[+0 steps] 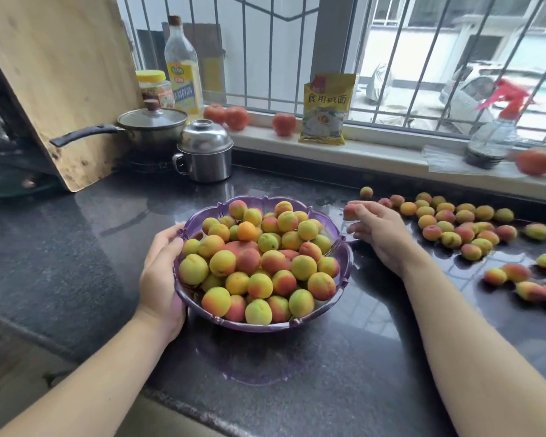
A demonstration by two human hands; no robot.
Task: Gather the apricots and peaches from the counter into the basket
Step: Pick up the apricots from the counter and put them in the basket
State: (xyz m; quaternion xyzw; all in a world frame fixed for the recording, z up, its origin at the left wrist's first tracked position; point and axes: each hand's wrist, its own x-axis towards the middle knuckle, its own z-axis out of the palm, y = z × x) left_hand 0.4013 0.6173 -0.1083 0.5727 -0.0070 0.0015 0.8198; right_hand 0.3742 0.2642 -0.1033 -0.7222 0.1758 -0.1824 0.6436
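— Head view: how far along is the gathering?

— Well on, by the look of it. The purple basket [344, 266], near the counter's [76, 247] front edge, is heaped with apricots and peaches [256, 260]. The left hand [161, 272] grips its left rim.

— And what's left?

— Dozens of loose fruit [454, 225] still scattered towards the counter's right edge. The right hand [379, 228], just beside the basket's right rim, pinches one apricot [349, 211] in curled fingertips

Bright daylight from barred window [391, 58]; sheen on dark surface [344, 357] (wet-looking); wide-angle bending at edges; right edge blurred.
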